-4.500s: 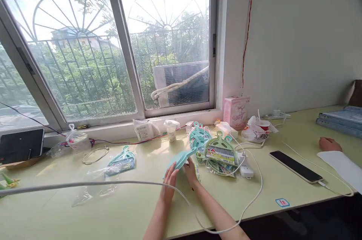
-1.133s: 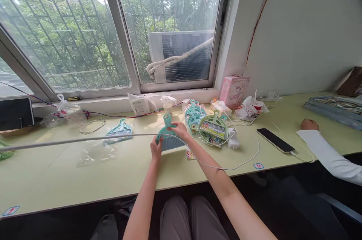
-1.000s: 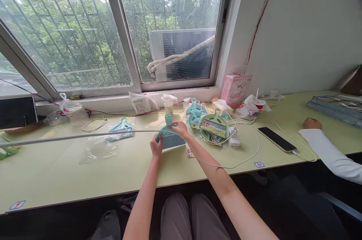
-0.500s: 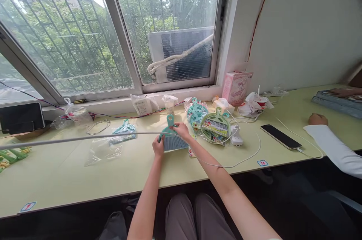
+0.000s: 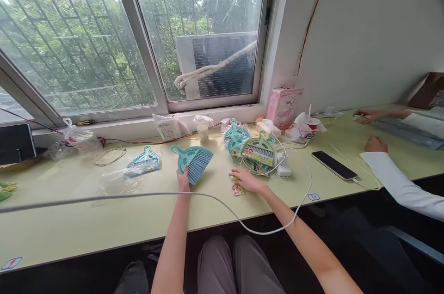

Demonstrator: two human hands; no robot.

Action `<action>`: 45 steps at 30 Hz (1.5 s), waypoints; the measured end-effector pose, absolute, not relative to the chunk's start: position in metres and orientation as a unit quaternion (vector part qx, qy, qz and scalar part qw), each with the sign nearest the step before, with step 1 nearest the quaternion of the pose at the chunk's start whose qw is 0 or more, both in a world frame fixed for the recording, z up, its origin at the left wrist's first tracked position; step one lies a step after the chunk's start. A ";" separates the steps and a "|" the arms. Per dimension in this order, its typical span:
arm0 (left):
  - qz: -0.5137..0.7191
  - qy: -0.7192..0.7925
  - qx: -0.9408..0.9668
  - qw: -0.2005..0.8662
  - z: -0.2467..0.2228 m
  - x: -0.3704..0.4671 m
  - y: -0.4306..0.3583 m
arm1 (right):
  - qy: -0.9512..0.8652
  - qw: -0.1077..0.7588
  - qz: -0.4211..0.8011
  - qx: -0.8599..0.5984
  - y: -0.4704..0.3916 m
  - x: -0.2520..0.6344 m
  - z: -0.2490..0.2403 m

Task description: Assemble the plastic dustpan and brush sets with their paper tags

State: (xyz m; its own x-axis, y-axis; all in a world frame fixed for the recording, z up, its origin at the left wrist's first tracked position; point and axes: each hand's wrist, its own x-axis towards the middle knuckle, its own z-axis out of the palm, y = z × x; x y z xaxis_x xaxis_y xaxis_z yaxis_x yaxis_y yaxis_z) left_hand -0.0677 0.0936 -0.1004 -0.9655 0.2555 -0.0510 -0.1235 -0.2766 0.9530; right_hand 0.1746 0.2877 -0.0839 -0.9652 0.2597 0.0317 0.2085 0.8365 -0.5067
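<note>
My left hand (image 5: 183, 180) grips the lower edge of a teal dustpan-and-brush set (image 5: 194, 162), tilted with its handle toward the upper left. Colourful printed cards (image 5: 237, 188) lie on the table, and the bent fingers of my right hand (image 5: 244, 179) are on them. Just behind that hand is a pile of bagged sets, one green (image 5: 259, 151) and others teal (image 5: 236, 134). Another teal set (image 5: 144, 163) rests farther left beside a crumpled clear bag (image 5: 120, 184).
A white power strip (image 5: 283, 166) and a black phone (image 5: 334, 165) are on the right. A white cable (image 5: 222, 204) hangs across the near view. Another person's hands (image 5: 376, 144) are at the far right. Along the window stand a pink box (image 5: 284, 107) and a cup (image 5: 203, 130).
The teal set has turned and moved left with my left hand. My right hand has let go of it and moved right to the cards. The other person's far hand has shifted left.
</note>
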 end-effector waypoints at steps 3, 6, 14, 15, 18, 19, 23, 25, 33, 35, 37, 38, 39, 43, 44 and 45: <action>0.766 0.625 0.099 0.112 -0.104 -0.066 0.094 | -0.940 0.100 0.300 -0.127 0.285 0.173 -0.081; 0.745 0.640 0.138 0.128 -0.105 -0.061 0.096 | -0.915 0.159 0.353 -0.115 0.275 0.166 -0.073; 0.740 0.609 0.193 0.211 -0.095 -0.039 0.099 | -0.847 0.379 0.303 -0.218 0.210 0.108 -0.057; 0.746 0.601 0.188 0.216 -0.095 -0.039 0.098 | -0.859 0.362 0.275 -0.234 0.202 0.098 -0.059; 0.761 0.584 0.182 0.217 -0.097 -0.041 0.095 | -0.903 0.269 0.216 -0.258 0.183 0.070 -0.072; 0.763 0.581 0.183 0.214 -0.098 -0.042 0.094 | -0.912 0.240 0.207 -0.261 0.180 0.063 -0.078; 0.766 0.582 0.175 0.208 -0.100 -0.043 0.094 | -0.918 0.181 0.213 -0.282 0.179 0.047 -0.093; 0.760 0.587 0.185 0.209 -0.098 -0.042 0.095 | -0.908 0.178 0.241 -0.294 0.181 0.046 -0.096; 0.762 0.584 0.192 0.201 -0.102 -0.045 0.097 | -0.759 0.429 0.379 -0.309 0.193 0.061 -0.097; 0.773 0.568 0.192 0.208 -0.103 -0.045 0.097 | -0.663 0.471 0.489 -0.316 0.197 0.063 -0.098; 0.780 0.553 0.197 0.218 -0.102 -0.044 0.097 | -0.573 0.421 0.638 -0.297 0.201 0.062 -0.099; 0.780 0.547 0.203 0.225 -0.101 -0.043 0.096 | -0.533 0.377 0.705 -0.277 0.203 0.062 -0.099; 0.780 0.542 0.209 0.233 -0.100 -0.041 0.096 | -0.499 0.336 0.757 -0.253 0.204 0.061 -0.099; 0.776 0.537 0.219 0.249 -0.094 -0.035 0.092 | -0.429 0.270 0.836 -0.210 0.205 0.062 -0.096; 0.775 0.539 0.217 0.248 -0.092 -0.034 0.091 | -0.421 0.261 0.843 -0.211 0.205 0.062 -0.095; 0.773 0.542 0.217 0.248 -0.092 -0.034 0.090 | -0.415 0.249 0.849 -0.211 0.205 0.063 -0.094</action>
State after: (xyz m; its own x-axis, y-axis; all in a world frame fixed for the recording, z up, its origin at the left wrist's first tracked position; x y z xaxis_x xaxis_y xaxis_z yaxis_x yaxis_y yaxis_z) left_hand -0.0336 0.0895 -0.0916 -0.7823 0.6192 0.0674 -0.1483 -0.2904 0.9453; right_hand 0.0634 0.2053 -0.0941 -0.7870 0.5981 -0.1511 -0.2485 -0.5316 -0.8097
